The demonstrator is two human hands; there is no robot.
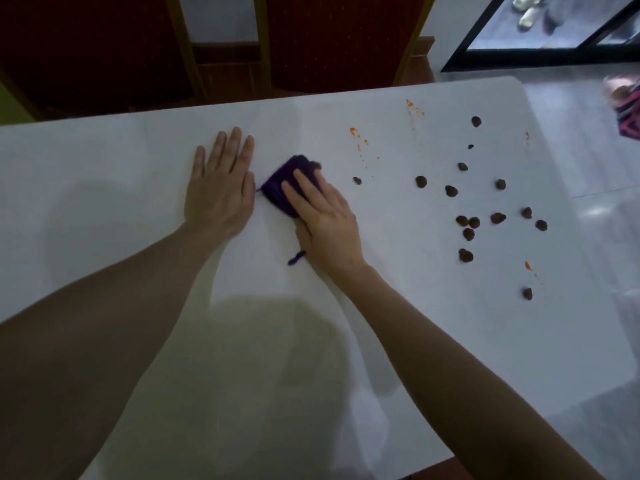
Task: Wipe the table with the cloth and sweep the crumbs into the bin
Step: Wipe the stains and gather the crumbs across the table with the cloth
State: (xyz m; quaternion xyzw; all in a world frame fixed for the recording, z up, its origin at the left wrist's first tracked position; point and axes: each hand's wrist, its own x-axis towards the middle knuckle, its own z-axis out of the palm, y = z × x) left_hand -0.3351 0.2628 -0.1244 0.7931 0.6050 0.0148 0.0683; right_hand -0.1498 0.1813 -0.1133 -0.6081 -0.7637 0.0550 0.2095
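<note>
1. Both hands are lying on the white table (104,174): the right hand (325,220) is pressing a bunched purple cloth (280,188) flat under straight fingers, while the left hand (221,188) is resting palm-down, fingers together, just beside the cloth and holding nothing.
2. Wiping is looking barely begun: to the right of the right hand, orange smears (358,140) are showing beyond its fingertips, unwiped.
3. Dark brown crumbs (467,223) are sitting scattered well apart from the cloth, further right toward the table's end, none gathered yet.
4. No bin is showing, so sweeping into it is judged wholly outstanding.
</note>
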